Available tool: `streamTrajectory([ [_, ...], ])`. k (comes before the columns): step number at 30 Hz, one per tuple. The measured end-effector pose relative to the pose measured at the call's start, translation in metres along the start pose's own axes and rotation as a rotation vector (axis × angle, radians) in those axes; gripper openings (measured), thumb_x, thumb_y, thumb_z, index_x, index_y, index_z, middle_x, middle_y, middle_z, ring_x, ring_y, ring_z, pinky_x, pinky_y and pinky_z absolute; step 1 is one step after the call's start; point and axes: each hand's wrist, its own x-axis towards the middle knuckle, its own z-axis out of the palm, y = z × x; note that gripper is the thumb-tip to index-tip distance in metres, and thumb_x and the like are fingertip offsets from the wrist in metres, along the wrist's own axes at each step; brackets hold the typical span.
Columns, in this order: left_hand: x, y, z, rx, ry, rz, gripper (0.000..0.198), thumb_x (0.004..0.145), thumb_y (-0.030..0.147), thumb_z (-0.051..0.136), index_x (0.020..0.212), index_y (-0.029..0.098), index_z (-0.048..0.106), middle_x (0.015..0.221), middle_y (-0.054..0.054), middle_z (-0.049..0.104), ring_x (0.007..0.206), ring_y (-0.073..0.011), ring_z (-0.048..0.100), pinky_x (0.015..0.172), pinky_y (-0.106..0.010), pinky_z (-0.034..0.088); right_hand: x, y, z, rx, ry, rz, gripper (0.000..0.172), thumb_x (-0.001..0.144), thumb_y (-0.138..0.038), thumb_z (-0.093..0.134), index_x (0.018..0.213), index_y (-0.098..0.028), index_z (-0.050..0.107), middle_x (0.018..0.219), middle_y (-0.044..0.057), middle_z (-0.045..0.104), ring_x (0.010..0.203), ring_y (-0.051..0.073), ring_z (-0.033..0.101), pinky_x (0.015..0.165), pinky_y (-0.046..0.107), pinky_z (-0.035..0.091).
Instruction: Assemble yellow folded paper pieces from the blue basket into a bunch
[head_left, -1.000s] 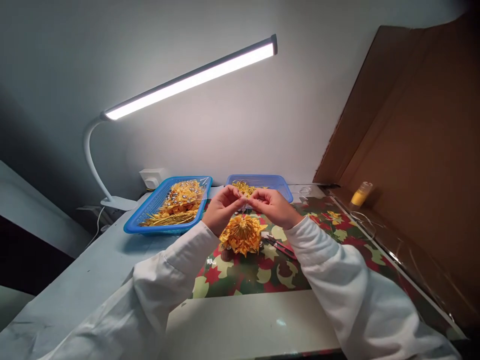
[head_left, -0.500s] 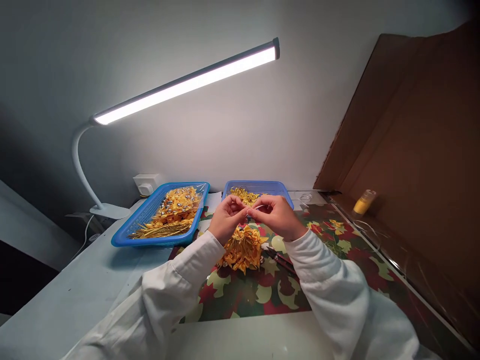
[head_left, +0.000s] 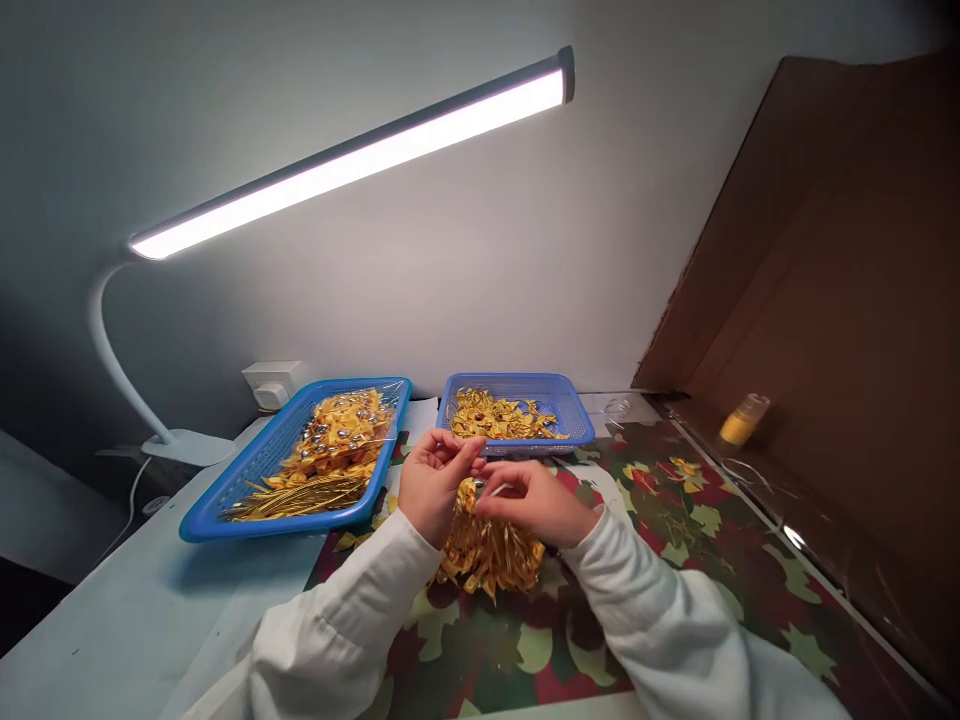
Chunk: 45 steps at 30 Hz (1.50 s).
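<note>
My left hand (head_left: 435,485) has its thumb and fingertips pressed together above the mat; whatever they pinch is too small to make out. Just right of it, my right hand (head_left: 532,500) curls inward with its thumb and fingers near the left fingertips; anything between them is hidden. Beneath both hands a bunch of shiny gold leaf-like pieces (head_left: 491,560) lies on the patterned mat (head_left: 525,645), partly covered by them.
A blue basket (head_left: 277,525) with gold pieces, stems and silver balls stands left. Behind the hands is a bluish basket (head_left: 574,410) of gold pieces. A lamp (head_left: 187,447), a yellow-filled bottle (head_left: 742,422) and cardboard (head_left: 825,250) surround the work area.
Both hands are lower in the view, and the right has dropped below the left fingertips. The view has shifted, showing more of the rear basket. The dark-handled tool is now hidden.
</note>
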Motion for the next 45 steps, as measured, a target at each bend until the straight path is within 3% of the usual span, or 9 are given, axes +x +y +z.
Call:
streamTrajectory([
  [4,0.0,0.004,0.0,-0.092,0.041,-0.115,0.048,0.047,0.027,0.084,0.065,0.019,0.041,0.062,0.004,0.063,0.048,-0.0064,0.056,0.044,-0.014,0.043,0.004,0.02,0.025,-0.038,-0.039,-0.102,0.034,0.068,-0.046,0.07,0.07,-0.013,0.065,0.085,0.004,0.064,0.083,0.015,0.059,0.079,0.026,0.045],
  [10,0.003,0.009,-0.004,-0.085,0.035,-0.167,0.042,0.049,0.025,0.082,0.066,0.018,0.044,0.069,0.001,0.066,0.056,-0.0076,0.059,0.055,-0.017,0.047,0.006,0.019,0.031,-0.061,0.19,-0.078,0.027,0.071,-0.04,0.069,0.073,-0.013,0.067,0.075,0.004,0.065,0.073,0.016,0.06,0.069,0.025,0.047],
  [14,0.006,0.005,-0.01,0.035,-0.206,-0.13,0.034,0.055,0.023,0.077,0.082,0.018,0.057,0.091,-0.004,0.066,0.088,-0.0172,0.062,0.075,-0.026,0.049,0.006,0.008,0.019,-0.05,0.308,-0.148,0.019,0.072,-0.032,0.068,0.071,-0.013,0.067,0.076,0.005,0.065,0.074,0.016,0.061,0.073,0.026,0.048],
  [19,0.007,-0.005,-0.015,0.305,-0.477,-0.254,0.033,0.05,0.017,0.077,0.077,0.015,0.058,0.076,-0.002,0.061,0.07,-0.0139,0.057,0.064,-0.024,0.045,0.007,-0.002,0.0,-0.098,0.343,-0.168,0.015,0.072,-0.027,0.066,0.072,-0.012,0.067,0.076,0.005,0.065,0.072,0.014,0.061,0.072,0.024,0.049],
  [22,0.006,-0.009,-0.016,0.422,-0.492,-0.246,0.027,0.059,0.03,0.074,0.073,0.013,0.059,0.071,-0.003,0.06,0.067,-0.0137,0.055,0.066,-0.027,0.044,0.007,-0.007,-0.007,-0.103,0.334,-0.169,0.017,0.072,-0.028,0.066,0.07,-0.011,0.066,0.074,0.006,0.064,0.071,0.014,0.061,0.069,0.023,0.05],
  [28,0.007,-0.006,-0.017,0.734,-0.456,0.033,0.029,0.071,0.039,0.062,0.064,0.011,0.065,0.059,-0.003,0.058,0.056,-0.0111,0.046,0.054,-0.024,0.036,0.008,-0.008,-0.011,-0.051,0.356,-0.12,0.018,0.068,-0.029,0.068,0.068,-0.01,0.066,0.07,0.005,0.063,0.064,0.012,0.059,0.061,0.02,0.05],
  [35,0.021,-0.008,-0.026,0.541,-0.513,-0.218,0.034,0.063,0.046,0.069,0.062,0.012,0.068,0.05,0.001,0.052,0.048,-0.0077,0.043,0.049,-0.022,0.032,0.011,-0.003,-0.016,0.04,0.399,-0.037,0.028,0.057,-0.033,0.077,0.07,-0.01,0.065,0.066,0.004,0.062,0.059,0.012,0.059,0.056,0.021,0.05],
  [42,0.021,-0.016,-0.027,0.206,-0.351,-0.485,0.045,0.046,0.05,0.079,0.068,0.013,0.07,0.052,0.003,0.055,0.045,-0.0037,0.043,0.044,-0.017,0.029,0.01,0.005,-0.02,0.126,0.437,0.024,0.051,0.052,-0.033,0.08,0.092,-0.012,0.056,0.068,0.002,0.062,0.062,0.012,0.061,0.058,0.021,0.05],
  [45,0.022,-0.016,-0.028,0.183,-0.321,-0.504,0.045,0.045,0.048,0.081,0.071,0.012,0.071,0.058,0.001,0.059,0.046,-0.0027,0.043,0.044,-0.017,0.029,0.007,0.002,-0.027,0.083,0.352,0.058,0.052,0.056,-0.034,0.078,0.097,-0.014,0.053,0.071,0.002,0.062,0.059,0.011,0.059,0.054,0.02,0.049],
])
